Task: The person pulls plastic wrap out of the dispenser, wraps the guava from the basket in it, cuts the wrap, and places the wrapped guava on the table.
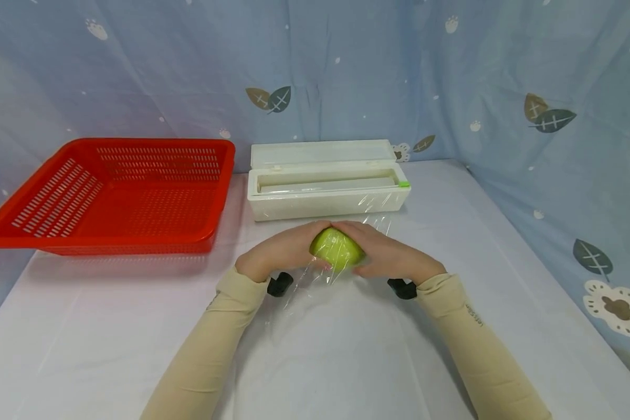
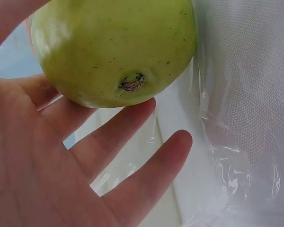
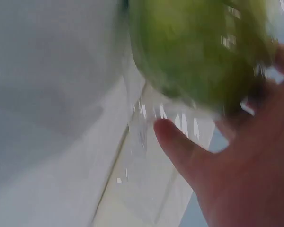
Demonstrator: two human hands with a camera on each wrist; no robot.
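Both hands meet around a speckled yellow-green fruit (image 1: 338, 249), like an apple or a pear, just in front of the white box. The left hand (image 1: 289, 249) grips its left side, the fingers behind and the thumb in front. From the other side the right hand (image 1: 382, 252) holds it, fingertips meeting the left ones at the top. In the left wrist view the dark calyx (image 2: 132, 82) shows, and two fingers are spread below the fruit. Clear cling film (image 2: 232, 177) hangs about the fruit, wrinkled and shiny. The right wrist view is blurred.
Behind the hands stands a long white cling film box (image 1: 328, 204), its lid (image 1: 322, 153) up and a roll (image 1: 328, 185) inside. A red plastic basket (image 1: 136, 239) is at the left. White cloth covers the table (image 1: 504, 280); a blue patterned curtain (image 1: 346, 70) hangs behind.
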